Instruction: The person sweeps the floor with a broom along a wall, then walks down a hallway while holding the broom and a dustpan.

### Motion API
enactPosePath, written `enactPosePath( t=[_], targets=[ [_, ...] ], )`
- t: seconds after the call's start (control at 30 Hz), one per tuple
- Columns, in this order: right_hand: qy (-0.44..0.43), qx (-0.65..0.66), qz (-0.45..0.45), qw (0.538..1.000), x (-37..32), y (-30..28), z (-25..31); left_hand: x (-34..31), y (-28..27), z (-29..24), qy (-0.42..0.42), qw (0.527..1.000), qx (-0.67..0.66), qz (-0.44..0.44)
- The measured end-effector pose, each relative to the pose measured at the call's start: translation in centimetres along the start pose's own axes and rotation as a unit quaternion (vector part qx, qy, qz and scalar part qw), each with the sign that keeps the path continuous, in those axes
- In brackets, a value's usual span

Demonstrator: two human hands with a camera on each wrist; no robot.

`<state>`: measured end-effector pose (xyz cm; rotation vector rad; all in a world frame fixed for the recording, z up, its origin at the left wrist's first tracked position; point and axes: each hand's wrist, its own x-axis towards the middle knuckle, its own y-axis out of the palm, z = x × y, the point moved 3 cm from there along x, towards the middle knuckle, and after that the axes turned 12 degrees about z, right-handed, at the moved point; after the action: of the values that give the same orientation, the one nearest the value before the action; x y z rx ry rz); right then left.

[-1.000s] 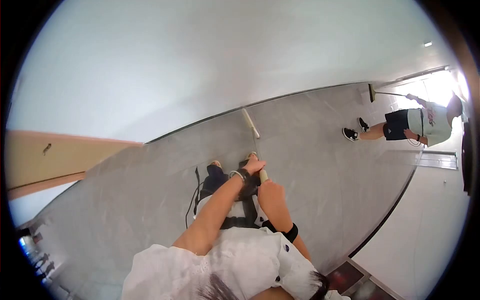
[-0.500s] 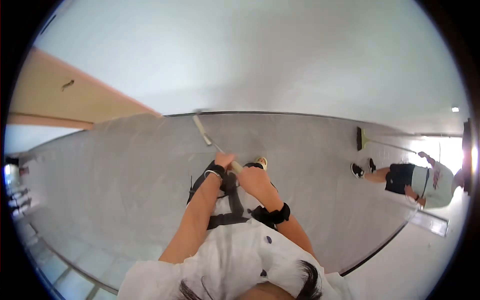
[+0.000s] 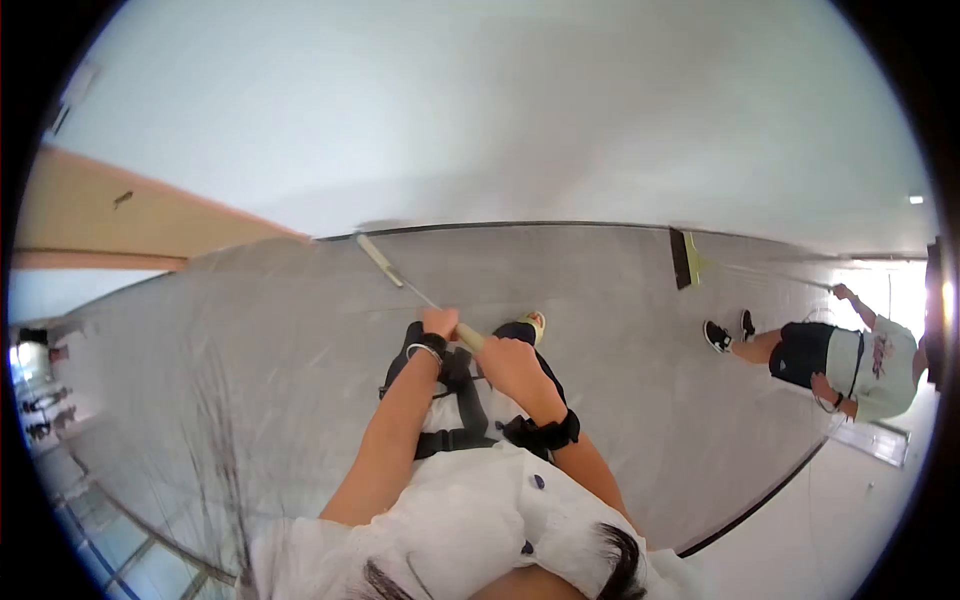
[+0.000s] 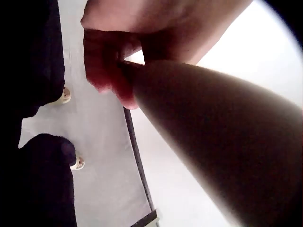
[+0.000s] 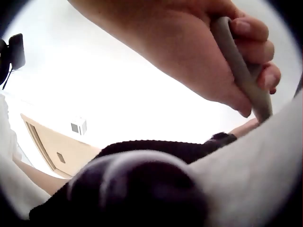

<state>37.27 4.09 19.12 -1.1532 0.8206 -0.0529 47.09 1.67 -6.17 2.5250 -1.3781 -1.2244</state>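
Both hands hold the long handle of a broom, whose cream, bar-shaped head (image 3: 379, 261) lies on the floor near the wall. My left hand (image 3: 439, 322) grips farther down, where a thin grey pole continues to the head. Nearer my body, my right hand (image 3: 511, 366) is wrapped around the thick cream grip (image 3: 468, 337). In the left wrist view the handle (image 4: 213, 123) looms large and dark below the left hand (image 4: 161, 23). The right wrist view shows the right hand (image 5: 189, 56) with fingers curled round the handle's upper end (image 5: 239, 66).
A white wall (image 3: 480, 120) with a dark skirting line borders the grey floor (image 3: 300, 330). At the right another person (image 3: 850, 355) holds a green-topped broom with dark bristles (image 3: 682, 258). A wooden door (image 3: 130, 210) is on the left. My shoe (image 3: 537, 323) shows beside the handle.
The broom head has swung left along the wall, with both hands shifting left. My view has turned too. The other person's broom appears nearer than before.
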Motion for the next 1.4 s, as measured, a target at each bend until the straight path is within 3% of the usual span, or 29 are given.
enactPosePath(
  t=[0.1, 0.17, 0.27, 0.4, 0.57, 0.67, 0.77, 0.83, 0.9, 1.0, 1.07, 1.13, 1.2, 1.27, 1.4],
  targets=[
    [0.075, 0.040, -0.049, 0.995, -1.8, -2.4, -0.9, 3.0, 3.8, -0.2, 0.071, 0.979, 0.175, 0.082],
    [0.105, 0.033, -0.083, 0.990, -3.1, -2.0, -2.3, 2.6, 7.5, -0.5, 0.059, 0.953, 0.273, 0.120],
    [0.157, 0.026, -0.100, 0.982, -4.6, -2.0, -2.8, 1.0, 11.2, -1.7, 0.020, 0.953, 0.252, 0.166],
    [0.177, 0.010, -0.094, 0.980, -4.3, -2.1, -2.1, -1.9, 11.8, -3.9, 0.054, 0.963, 0.191, 0.183],
    [0.155, -0.057, -0.044, 0.985, -2.1, -3.8, 2.4, -1.1, 7.5, -4.6, 0.066, 0.964, 0.217, 0.137],
    [0.074, -0.082, -0.046, 0.993, -1.0, -3.1, 4.0, -1.9, 4.5, -4.8, 0.097, 0.958, 0.248, 0.104],
    [0.028, -0.129, -0.046, 0.990, 0.3, -1.1, 4.6, -2.7, 1.3, -3.5, 0.058, 0.985, 0.144, 0.079],
    [-0.017, -0.136, -0.021, 0.990, 0.8, -1.4, 5.8, -2.9, -1.4, -2.7, 0.053, 0.996, 0.065, 0.006],
    [-0.046, -0.121, -0.013, 0.991, 1.2, -1.9, 6.7, -6.8, -3.3, -4.9, 0.094, 0.993, -0.065, -0.010],
    [-0.117, -0.103, -0.033, 0.987, 1.6, -3.2, 7.1, -4.1, -6.6, -1.8, 0.069, 0.989, -0.082, -0.099],
    [-0.118, -0.113, -0.036, 0.986, 1.9, -2.2, 6.3, -8.1, -6.5, -4.0, 0.074, 0.977, -0.154, -0.125],
    [-0.118, -0.108, -0.023, 0.987, 1.6, -0.7, 5.4, -7.1, -7.1, -1.8, 0.065, 0.974, -0.154, -0.150],
    [-0.112, -0.085, -0.005, 0.990, 2.6, -1.2, 7.9, -6.7, -9.8, -1.8, 0.064, 0.970, -0.164, -0.167],
    [-0.116, -0.075, 0.002, 0.990, 4.6, -2.3, 13.1, -8.2, -14.5, -5.1, 0.070, 0.961, -0.194, -0.181],
    [-0.074, -0.034, 0.030, 0.996, 9.0, -7.8, 24.6, -11.7, -23.0, -16.3, 0.048, 0.982, -0.137, -0.121]
  ],
)
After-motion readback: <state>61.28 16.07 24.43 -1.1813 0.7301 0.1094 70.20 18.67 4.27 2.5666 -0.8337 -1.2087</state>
